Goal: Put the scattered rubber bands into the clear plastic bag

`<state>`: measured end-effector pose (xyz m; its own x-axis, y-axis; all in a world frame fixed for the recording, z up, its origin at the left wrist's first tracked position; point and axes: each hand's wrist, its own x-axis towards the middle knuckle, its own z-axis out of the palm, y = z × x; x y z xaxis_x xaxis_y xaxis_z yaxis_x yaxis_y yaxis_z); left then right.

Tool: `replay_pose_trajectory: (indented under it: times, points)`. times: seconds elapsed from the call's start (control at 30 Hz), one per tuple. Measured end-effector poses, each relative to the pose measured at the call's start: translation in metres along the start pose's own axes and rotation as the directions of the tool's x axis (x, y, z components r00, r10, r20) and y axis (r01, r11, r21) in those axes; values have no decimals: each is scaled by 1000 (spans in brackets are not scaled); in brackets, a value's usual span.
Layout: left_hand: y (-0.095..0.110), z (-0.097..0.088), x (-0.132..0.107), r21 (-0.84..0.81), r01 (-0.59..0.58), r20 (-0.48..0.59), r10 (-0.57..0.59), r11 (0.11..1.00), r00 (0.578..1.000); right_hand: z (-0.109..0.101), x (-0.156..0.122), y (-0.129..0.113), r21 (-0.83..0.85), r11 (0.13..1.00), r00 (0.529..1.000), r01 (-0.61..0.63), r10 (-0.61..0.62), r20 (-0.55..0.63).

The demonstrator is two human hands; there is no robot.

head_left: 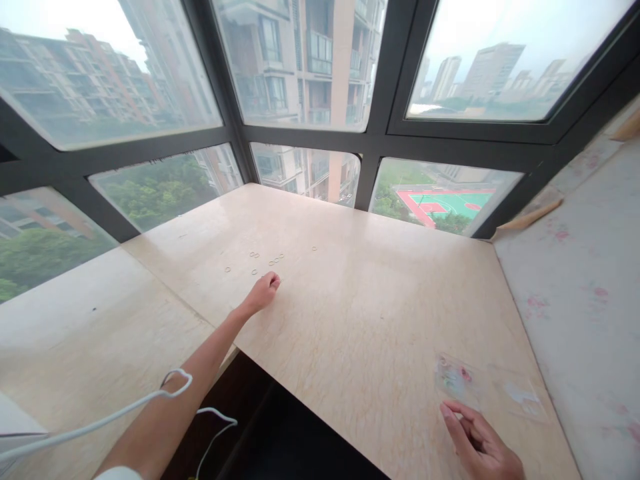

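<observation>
My left hand [263,292] reaches across the tabletop with its fingers curled into a closed pinch. A faint thin edge shows by its fingertips, too small to make out. Just beyond it lie several thin small rings [254,272], loosely scattered, one of them [314,249] apart to the right. Low on the right is my right hand [483,440], its thumb and forefinger pressed together and its other fingers curled under; whether anything is between them cannot be seen. Right above it lies a clear plastic bag [453,375] with a floral print.
A second clear bag [523,393] lies near the floral wall [575,320]. Windows with dark frames [310,139] bound the marbled tabletop [380,280] at the back. A white cable [110,412] crosses my left forearm. A dark opening [280,427] lies below the front edge.
</observation>
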<state>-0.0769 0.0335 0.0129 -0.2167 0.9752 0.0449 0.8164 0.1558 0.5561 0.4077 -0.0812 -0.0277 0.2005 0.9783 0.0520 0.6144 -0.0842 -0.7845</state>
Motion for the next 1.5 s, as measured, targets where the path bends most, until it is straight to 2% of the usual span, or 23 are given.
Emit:
replay_pose_trajectory:
  times: [0.07,0.1,0.17,0.2,0.3,0.4,0.47,0.53,0.63,0.77,0.97,1.23,1.37,1.5]
  points:
    - [30,17,-7,-139,-39,55,47,989,997,1,-1,-5,21,999,1000,30,-29,-9]
    - [47,27,-11,-278,-52,96,82,959,992,1,-2,-9,34,998,999,44,-43,-14]
    - [84,49,-20,-508,-70,156,171,858,973,1,-4,-16,62,995,997,73,-72,-20]
    - [103,61,-26,-569,-86,166,217,818,962,2,-5,-19,74,993,996,90,-88,-25]
    - [163,97,-46,-619,-166,192,352,768,916,3,-5,-25,89,989,993,119,-116,-34]
    - [215,129,-67,-606,-311,183,509,732,841,4,-5,-28,130,986,995,101,-97,-39]
    - [239,147,-78,-588,-404,175,598,700,782,4,-5,-29,158,984,996,88,-82,-43]
    - [254,162,-86,-556,-467,192,652,688,733,3,-5,-30,179,981,996,80,-73,-44]
    - [262,178,-91,-490,-516,232,676,702,699,2,-4,-32,194,978,996,80,-74,-39]
    - [260,187,-91,-507,-495,232,664,706,711,1,-4,-32,204,975,996,87,-84,-24]
    - [259,183,-89,-576,-433,172,620,694,766,2,-4,-31,219,972,997,81,-80,-13]
    - [256,188,-92,-605,-403,223,632,687,742,2,-4,-32,201,976,997,82,-81,-16]
    - [245,182,-92,-634,-387,183,617,669,765,2,-4,-33,186,979,996,85,-83,-18]
    - [223,170,-90,-605,-396,135,579,691,804,2,-4,-33,171,981,996,86,-81,-38]
